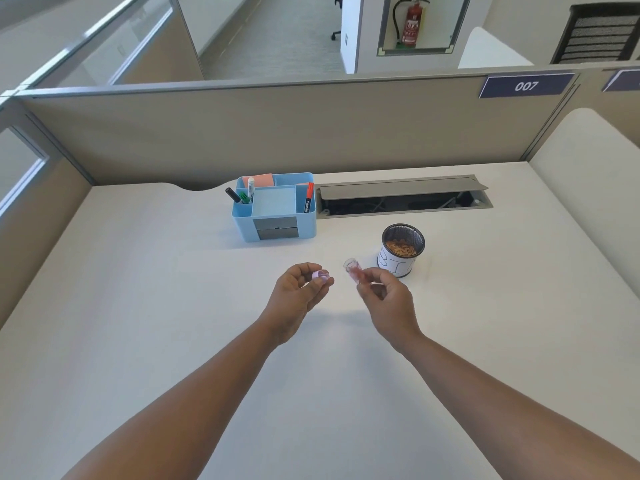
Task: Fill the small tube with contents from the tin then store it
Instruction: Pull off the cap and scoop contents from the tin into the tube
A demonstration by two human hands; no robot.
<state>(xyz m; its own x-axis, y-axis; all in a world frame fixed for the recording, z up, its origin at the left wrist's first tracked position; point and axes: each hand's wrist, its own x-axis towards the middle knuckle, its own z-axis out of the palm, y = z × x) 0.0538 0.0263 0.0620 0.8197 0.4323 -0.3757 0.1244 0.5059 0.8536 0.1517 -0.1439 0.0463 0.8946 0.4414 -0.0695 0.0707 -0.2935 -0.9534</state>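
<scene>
My right hand [384,299] pinches a small clear tube [353,270] with pinkish contents in its lower part; its open mouth tilts up and to the left. My left hand [298,292] holds the tube's small lilac cap [321,275] between thumb and fingertips, a short gap left of the tube. The tin [401,249], a black mesh cup wrapped in white paper, stands just right of the tube and holds orange-brown pieces.
A light blue desk organiser [273,211] with markers, sticky notes and small grey drawers stands behind my hands. An open cable tray [401,199] runs along the desk's back edge. Beige partition walls enclose the white desk [173,306].
</scene>
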